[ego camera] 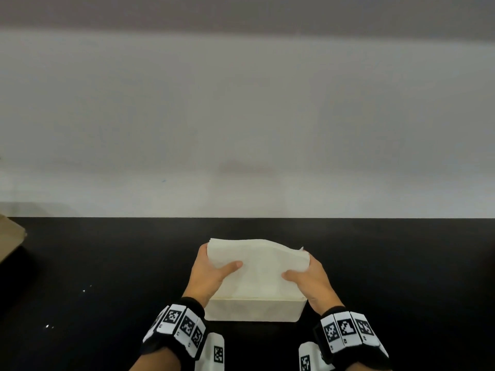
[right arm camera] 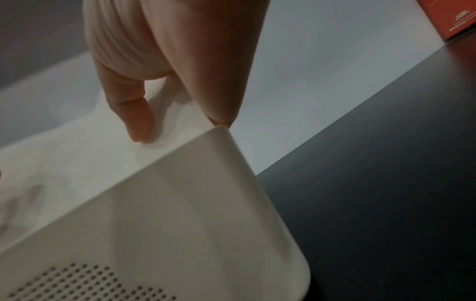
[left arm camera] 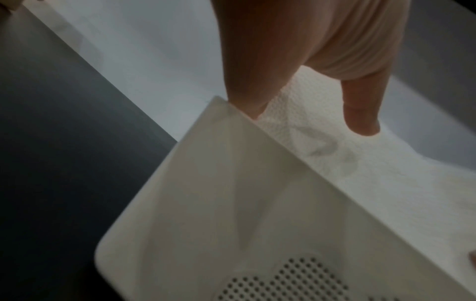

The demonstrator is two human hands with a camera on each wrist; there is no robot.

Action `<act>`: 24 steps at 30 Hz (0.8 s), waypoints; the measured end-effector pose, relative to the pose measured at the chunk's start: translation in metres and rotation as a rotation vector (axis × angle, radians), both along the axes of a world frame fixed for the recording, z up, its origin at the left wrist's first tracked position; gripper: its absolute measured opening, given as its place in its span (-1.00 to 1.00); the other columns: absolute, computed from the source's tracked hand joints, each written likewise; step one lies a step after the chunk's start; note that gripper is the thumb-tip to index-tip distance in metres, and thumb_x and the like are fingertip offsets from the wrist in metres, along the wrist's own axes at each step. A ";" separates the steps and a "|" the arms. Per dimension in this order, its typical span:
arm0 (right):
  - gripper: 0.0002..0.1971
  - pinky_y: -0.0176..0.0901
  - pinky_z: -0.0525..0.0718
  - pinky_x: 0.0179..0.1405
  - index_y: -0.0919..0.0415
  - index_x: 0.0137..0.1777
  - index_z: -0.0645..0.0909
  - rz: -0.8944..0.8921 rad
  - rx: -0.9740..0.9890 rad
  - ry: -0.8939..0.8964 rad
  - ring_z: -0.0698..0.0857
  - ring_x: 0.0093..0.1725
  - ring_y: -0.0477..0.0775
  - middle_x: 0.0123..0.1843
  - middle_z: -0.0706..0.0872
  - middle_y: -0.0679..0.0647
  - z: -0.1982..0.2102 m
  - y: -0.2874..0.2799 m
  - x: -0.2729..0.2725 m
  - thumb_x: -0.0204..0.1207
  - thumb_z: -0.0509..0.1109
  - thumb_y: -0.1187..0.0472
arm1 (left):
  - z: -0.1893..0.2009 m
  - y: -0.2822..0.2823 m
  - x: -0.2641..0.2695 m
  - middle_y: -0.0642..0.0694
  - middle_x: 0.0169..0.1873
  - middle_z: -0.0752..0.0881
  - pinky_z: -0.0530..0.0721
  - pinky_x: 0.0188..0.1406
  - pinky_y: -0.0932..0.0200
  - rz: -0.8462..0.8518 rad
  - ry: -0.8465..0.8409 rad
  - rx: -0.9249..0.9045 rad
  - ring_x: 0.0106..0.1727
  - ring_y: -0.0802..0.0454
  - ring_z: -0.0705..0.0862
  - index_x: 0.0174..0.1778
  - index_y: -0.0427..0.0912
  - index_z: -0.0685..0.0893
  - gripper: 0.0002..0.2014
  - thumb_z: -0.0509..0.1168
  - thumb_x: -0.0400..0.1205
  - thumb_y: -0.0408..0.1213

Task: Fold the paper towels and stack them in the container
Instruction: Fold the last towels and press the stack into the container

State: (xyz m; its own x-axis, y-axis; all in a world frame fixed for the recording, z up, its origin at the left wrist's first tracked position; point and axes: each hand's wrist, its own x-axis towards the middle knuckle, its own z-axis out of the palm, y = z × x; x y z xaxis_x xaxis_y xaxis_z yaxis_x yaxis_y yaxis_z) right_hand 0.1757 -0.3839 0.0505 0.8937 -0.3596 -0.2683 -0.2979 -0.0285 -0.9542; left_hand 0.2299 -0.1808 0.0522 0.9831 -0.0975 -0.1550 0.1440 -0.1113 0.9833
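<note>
folded paper towel (ego camera: 258, 261) held over container (ego camera: 254, 309) on black table (ego camera: 107, 277), long axis left-right. left hand (ego camera: 207, 274) and right hand (ego camera: 312, 279) pinched on its ends; container directly below.

Head cam: high, looking forward and down over black bench (ego camera: 107, 263) toward wall. Wrist cams: very close, low beside perforated white container (left arm camera: 231, 203), looking along fingers (right arm camera: 136, 120). Shared by all three: container, towel stack (ego camera: 257, 261).
</note>
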 end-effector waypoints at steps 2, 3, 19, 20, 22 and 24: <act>-0.58 0.08 0.70 0.10 0.04 0.05 0.57 0.015 0.018 -0.005 0.69 0.09 0.11 0.06 0.71 0.08 -0.001 -0.003 -0.002 0.36 0.45 0.55 | -0.002 0.001 0.000 0.06 0.07 0.61 0.58 0.19 0.11 -0.008 0.014 0.006 0.18 0.02 0.60 0.36 -0.09 0.37 -0.36 0.53 0.43 -0.38; -0.55 0.08 0.70 0.12 0.03 0.08 0.56 0.024 0.022 -0.012 0.69 0.12 0.11 0.09 0.71 0.08 -0.001 -0.005 -0.002 0.35 0.46 0.55 | -0.003 0.002 0.000 0.04 0.09 0.60 0.58 0.21 0.10 -0.015 0.016 0.009 0.20 0.01 0.60 0.38 -0.11 0.37 -0.38 0.49 0.46 -0.41; -0.65 -0.51 0.49 -0.02 0.13 0.34 0.58 -0.037 -0.462 0.074 0.56 0.18 -0.01 0.38 0.53 0.12 0.005 0.009 0.011 0.57 0.37 0.29 | -0.005 0.013 0.015 -0.09 -0.10 0.66 0.59 -0.12 0.19 -0.084 -0.083 0.650 -0.17 0.08 0.63 0.59 0.06 0.18 -0.49 0.14 0.71 -0.18; -0.68 -0.56 0.49 -0.22 0.16 0.32 0.61 -0.039 -0.474 0.095 0.54 0.08 -0.06 0.38 0.52 0.13 0.001 0.010 0.011 0.57 0.37 0.29 | -0.007 0.013 0.014 -0.05 -0.12 0.63 0.60 -0.14 0.19 -0.101 -0.105 0.743 -0.15 0.07 0.64 0.57 0.07 0.21 -0.53 0.10 0.72 -0.16; -0.71 -0.53 0.44 -0.45 0.21 0.29 0.62 -0.036 -0.503 0.126 0.49 -0.05 -0.11 0.37 0.53 0.15 -0.004 0.012 0.012 0.57 0.37 0.30 | -0.010 0.011 0.012 -0.03 -0.12 0.60 0.66 -0.10 0.16 -0.124 -0.175 0.928 -0.06 0.05 0.64 0.52 0.08 0.28 -0.61 0.01 0.74 -0.12; -0.70 -0.52 0.46 -0.41 0.23 0.29 0.61 -0.037 -0.523 0.174 0.53 -0.07 -0.08 0.36 0.55 0.16 -0.007 0.013 0.013 0.56 0.38 0.30 | -0.011 0.008 0.011 -0.02 -0.15 0.57 0.64 -0.12 0.18 -0.141 -0.228 1.063 -0.06 0.06 0.60 0.51 0.08 0.29 -0.62 -0.04 0.75 -0.10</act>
